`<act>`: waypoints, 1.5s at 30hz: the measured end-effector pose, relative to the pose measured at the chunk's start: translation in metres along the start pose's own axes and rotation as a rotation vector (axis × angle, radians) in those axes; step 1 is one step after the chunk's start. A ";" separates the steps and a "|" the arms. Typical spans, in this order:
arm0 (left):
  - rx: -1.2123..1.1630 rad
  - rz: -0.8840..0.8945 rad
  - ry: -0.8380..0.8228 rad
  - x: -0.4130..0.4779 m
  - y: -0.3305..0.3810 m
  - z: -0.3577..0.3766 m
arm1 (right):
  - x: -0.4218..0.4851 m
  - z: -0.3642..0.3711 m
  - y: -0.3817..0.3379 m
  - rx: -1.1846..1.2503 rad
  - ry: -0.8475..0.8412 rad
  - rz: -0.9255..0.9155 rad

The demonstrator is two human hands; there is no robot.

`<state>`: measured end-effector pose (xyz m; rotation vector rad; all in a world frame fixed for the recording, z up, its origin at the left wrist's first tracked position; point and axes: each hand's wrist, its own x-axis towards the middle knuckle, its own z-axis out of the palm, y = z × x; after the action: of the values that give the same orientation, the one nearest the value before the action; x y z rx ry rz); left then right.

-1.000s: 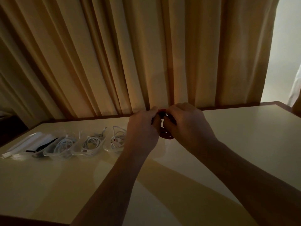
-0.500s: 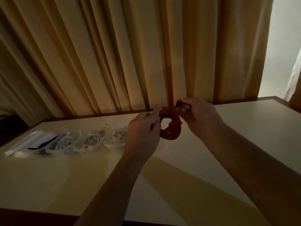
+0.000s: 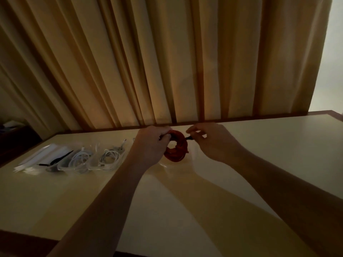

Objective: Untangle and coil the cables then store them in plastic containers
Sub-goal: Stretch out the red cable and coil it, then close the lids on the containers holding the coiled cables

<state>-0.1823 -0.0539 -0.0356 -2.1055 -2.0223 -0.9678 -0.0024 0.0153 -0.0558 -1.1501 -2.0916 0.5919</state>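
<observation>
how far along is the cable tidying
Done: two white cables lie coiled in clear plastic on the left of the table. In hand: the left hand grips a coiled red cable while the right hand pinches a dark strip at its side, tie or plug unclear. Left: securing the red cable and storing it.

The cream table (image 3: 269,156) bears clear plastic containers (image 3: 64,165) holding coiled white cables (image 3: 111,158) toward its left edge.
</observation>
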 end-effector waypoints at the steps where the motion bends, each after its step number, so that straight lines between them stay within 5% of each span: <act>1: 0.020 0.000 -0.051 0.003 -0.004 0.000 | 0.000 0.002 0.002 -0.032 -0.039 -0.026; 15: 0.371 -0.040 -0.396 0.037 0.001 0.039 | -0.002 0.013 0.017 -0.059 -0.106 0.016; 27: 0.346 -0.021 -0.532 0.036 0.007 0.014 | -0.014 0.011 0.029 -0.002 -0.027 0.027; 32: 0.256 -0.037 -0.319 0.015 0.009 -0.002 | -0.030 0.012 0.028 -0.140 0.005 -0.018; 38: 0.095 0.090 0.177 -0.054 -0.005 -0.004 | -0.062 0.020 0.006 -0.201 0.015 -0.087; 45: -0.002 0.030 0.310 -0.088 -0.017 0.013 | -0.080 0.027 -0.014 -0.387 -0.117 -0.185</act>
<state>-0.1877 -0.1235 -0.0937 -1.8438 -1.8325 -1.2044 0.0007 -0.0624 -0.0913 -1.1286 -2.4535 0.1721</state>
